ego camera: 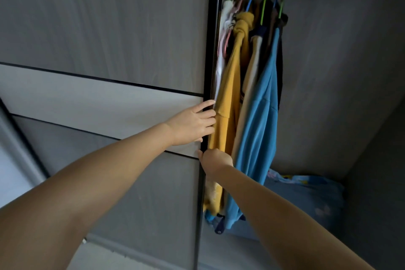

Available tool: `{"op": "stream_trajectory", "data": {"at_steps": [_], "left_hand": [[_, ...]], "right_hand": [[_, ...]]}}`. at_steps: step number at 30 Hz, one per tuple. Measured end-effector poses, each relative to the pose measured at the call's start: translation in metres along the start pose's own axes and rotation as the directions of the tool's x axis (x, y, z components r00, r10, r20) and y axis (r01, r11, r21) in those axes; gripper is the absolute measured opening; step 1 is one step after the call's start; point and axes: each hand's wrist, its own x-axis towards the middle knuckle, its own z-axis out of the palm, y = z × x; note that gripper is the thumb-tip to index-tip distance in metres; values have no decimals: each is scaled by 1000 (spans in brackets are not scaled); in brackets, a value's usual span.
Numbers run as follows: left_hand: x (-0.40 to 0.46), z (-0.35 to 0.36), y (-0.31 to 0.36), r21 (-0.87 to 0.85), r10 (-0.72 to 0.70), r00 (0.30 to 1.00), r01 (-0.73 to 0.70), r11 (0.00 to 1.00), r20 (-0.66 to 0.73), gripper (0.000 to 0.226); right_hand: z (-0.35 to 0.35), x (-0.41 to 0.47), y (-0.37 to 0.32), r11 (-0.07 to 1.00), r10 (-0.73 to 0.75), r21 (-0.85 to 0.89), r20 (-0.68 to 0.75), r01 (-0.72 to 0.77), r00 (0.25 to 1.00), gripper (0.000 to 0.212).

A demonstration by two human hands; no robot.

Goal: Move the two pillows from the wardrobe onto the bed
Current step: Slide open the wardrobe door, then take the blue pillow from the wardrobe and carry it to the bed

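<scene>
The left hand (190,126) presses straight, released fingers (206,114) on the edge of the wardrobe door (109,94). Just below them the right hand (215,160) curls round that edge, grasping it. A blue patterned pillow (306,197) lies inside the wardrobe, well below and right of the fingers.

No text, label, brand, number or sign can be read. The grey wood-grain sliding wardrobe door (109,28) shows only plain panels and dark dividing lines. The pale printed shapes on the blue patterned fabric pillow (306,195), low on the right, are too blurred to tell whether they are letters or pictures.
</scene>
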Motion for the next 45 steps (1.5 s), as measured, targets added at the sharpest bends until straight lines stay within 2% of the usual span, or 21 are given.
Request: {"op": "stream_trajectory", "data": {"at_steps": [4,5,7,9,11,15,18,21,28,33,37,41,45], "left_hand": [[-3,-3,4,-12,-15,1000,15,1000,1,38],[-2,-2,8,-31,-6,1000,5,1000,-21,37],[5,1,21,-83,41,995,-49,995,-95,31],[22,3,43,-131,108,979,-132,983,-173,24],[46,2,70,-189,171,962,-212,959,-213,21],[100,-2,134,-325,225,956,-278,904,-190,23],[141,-2,186,-473,236,966,-257,843,-104,31],[179,1,231,-601,245,969,-178,779,30,38],[236,23,310,-725,239,928,46,687,286,40],[245,56,354,-761,248,887,158,629,389,42],[267,104,377,-770,281,828,253,585,485,50],[301,153,392,-786,345,789,261,561,508,54],[338,204,403,-774,353,790,227,591,501,57]], "right_hand": [[2,4,3,1000,-6,-14,-25,6,1000,75],[3,1,9,999,-25,24,-22,26,999,65],[5,-9,29,996,-12,89,16,11,1000,32],[10,-25,61,991,20,131,80,-30,997,43],[26,-46,103,981,107,143,153,-129,982,40],[59,-100,199,950,285,73,189,-303,940,39],[78,-139,260,916,384,25,233,-401,893,43],[94,-167,307,885,436,62,238,-462,868,50],[140,-175,382,892,414,58,294,-448,862,49],[177,-144,406,909,357,78,358,-409,863,52],[219,-92,420,907,312,136,419,-399,853,52],[262,-47,426,899,287,170,466,-403,837,57],[303,-4,447,890,290,178,490,-421,822,59]]}}
